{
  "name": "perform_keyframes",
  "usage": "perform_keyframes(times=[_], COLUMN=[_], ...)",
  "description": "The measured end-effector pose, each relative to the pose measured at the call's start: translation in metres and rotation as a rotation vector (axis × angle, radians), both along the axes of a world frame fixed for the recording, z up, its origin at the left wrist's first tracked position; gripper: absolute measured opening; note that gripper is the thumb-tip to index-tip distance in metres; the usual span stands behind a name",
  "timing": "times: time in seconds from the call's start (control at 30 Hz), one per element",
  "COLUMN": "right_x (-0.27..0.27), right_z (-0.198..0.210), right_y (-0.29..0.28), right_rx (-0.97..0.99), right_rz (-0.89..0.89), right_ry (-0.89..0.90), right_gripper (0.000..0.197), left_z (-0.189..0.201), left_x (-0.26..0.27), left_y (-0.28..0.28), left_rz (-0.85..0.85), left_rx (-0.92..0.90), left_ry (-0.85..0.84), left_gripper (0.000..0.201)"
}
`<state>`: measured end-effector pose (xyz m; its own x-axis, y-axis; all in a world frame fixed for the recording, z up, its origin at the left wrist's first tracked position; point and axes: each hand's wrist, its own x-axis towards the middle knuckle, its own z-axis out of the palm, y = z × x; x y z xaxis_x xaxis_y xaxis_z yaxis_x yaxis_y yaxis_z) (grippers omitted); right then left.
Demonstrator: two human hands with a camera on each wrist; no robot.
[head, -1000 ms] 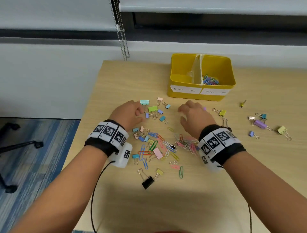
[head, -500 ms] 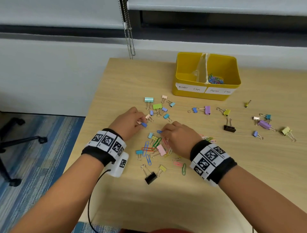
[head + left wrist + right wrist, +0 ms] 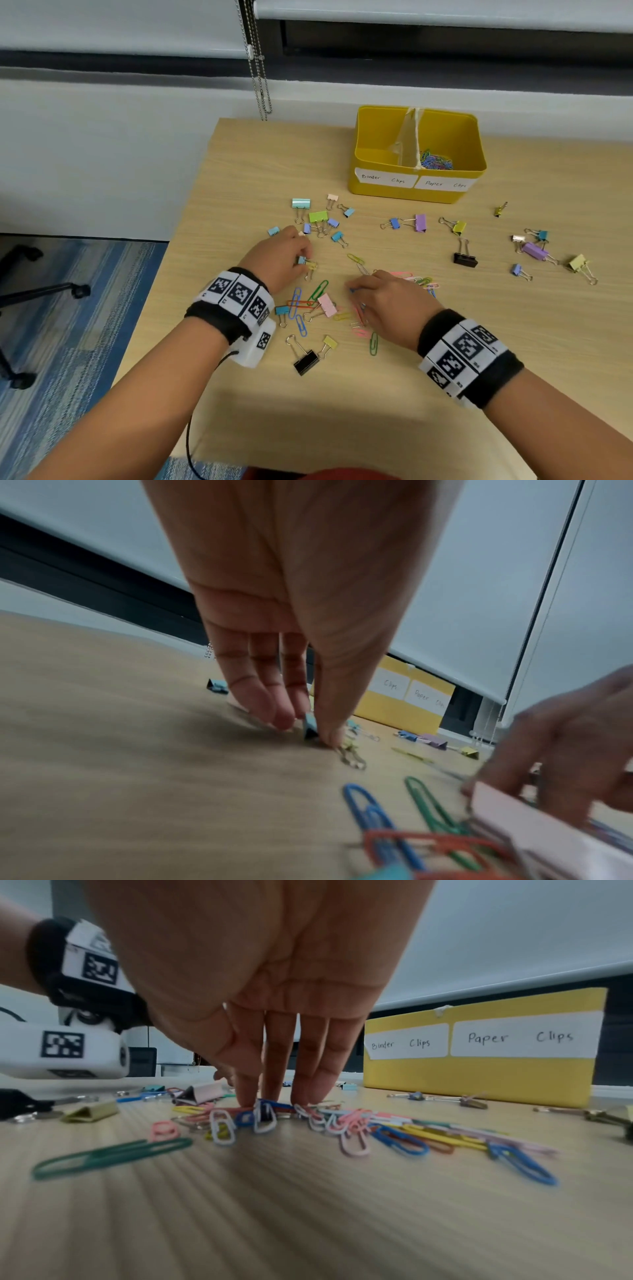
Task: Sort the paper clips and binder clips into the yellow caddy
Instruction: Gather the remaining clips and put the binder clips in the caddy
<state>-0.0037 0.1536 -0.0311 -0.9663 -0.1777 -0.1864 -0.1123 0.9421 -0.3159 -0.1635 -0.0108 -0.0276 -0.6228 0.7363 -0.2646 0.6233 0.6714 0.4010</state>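
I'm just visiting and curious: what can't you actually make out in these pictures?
- Binder-clip compartment floor of the yellow caddy: head view, hidden by its front wall.
- Clips under the right hand: head view, covered.
- Pink binder clip: left wrist view, blurred.
- Left hand: holds a small blue binder clip, half hidden.

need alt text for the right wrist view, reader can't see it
Seen from the wrist, the right hand presses straight fingertips into a heap of coloured paper clips on a wooden table. Behind stands the yellow caddy, labelled "Binder Clips" and "Paper Clips"; a few binder clips lie around.
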Motion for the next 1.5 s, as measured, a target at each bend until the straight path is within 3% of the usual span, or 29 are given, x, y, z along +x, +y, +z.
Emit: perform_keyframes(times=[0.1,0.2,0.33,0.5,0.57,0.67,0.77,0.87,0.97,1.07,1.27,1.4,1.5], right_x=[0.004,0.000,-0.017,-0.032,-0.034,-0.045,-0.059,-0.067,-0.059,-0.035,0.007,0.019,0.021], right_z=[0.002,0.006,0.005,0.005,0.011,0.023,0.024,0.017,0.015,0.014,0.006,-0.002,-0.002], right_y=[0.003,0.002,-0.019,-0.031,-0.019,0.014,0.048,0.063,0.061,0.044,-0.014,-0.034,-0.041], right_rx=[-0.046,-0.098,-0.031,0.030,-0.106,-0.239,-0.136,-0.013,0.066,-0.023,-0.168,-0.137,-0.070], right_rz=[-0.057,-0.130,0.014,0.000,-0.096,-0.379,-0.589,-0.632,-0.582,-0.403,0.046,0.152,0.140], right_ry=[0.022,0.050,-0.018,-0.107,-0.145,-0.112,-0.064,-0.060,-0.024,0.082,0.118,-0.009,-0.043], right_gripper=[0.028,0.028,0.046,0.037,0.036,0.028,0.021,0.028,0.039,0.026,0.022,0.034,0.029], left_z=[0.003,0.007,0.002,-0.003,-0.005,-0.010,-0.009,-0.005,0.005,0.015,0.003,0.000,0.000], left_x=[-0.004,0.007,0.024,0.030,0.030,0.028,0.016,-0.009,-0.020,0.004,0.071,0.086,0.084], left_y=[0.001,-0.005,-0.023,-0.050,-0.058,-0.067,-0.067,-0.058,-0.049,-0.047,-0.054,-0.062,-0.071], left_rz=[0.031,0.010,-0.026,0.048,0.062,0.121,0.187,0.257,0.239,0.157,-0.077,-0.153,-0.133], left_rx=[0.002,0.044,-0.011,-0.011,-0.023,-0.001,-0.003,-0.009,-0.032,0.048,0.028,0.006,-0.001], left_ry=[0.071,0.086,0.031,-0.080,-0.129,-0.185,-0.240,-0.230,-0.037,0.082,-0.174,-0.223,-0.218], left_gripper=[0.032,0.022,0.011,0.021,0.023,0.022,0.021,0.025,0.029,0.023,0.038,0.035,0.027])
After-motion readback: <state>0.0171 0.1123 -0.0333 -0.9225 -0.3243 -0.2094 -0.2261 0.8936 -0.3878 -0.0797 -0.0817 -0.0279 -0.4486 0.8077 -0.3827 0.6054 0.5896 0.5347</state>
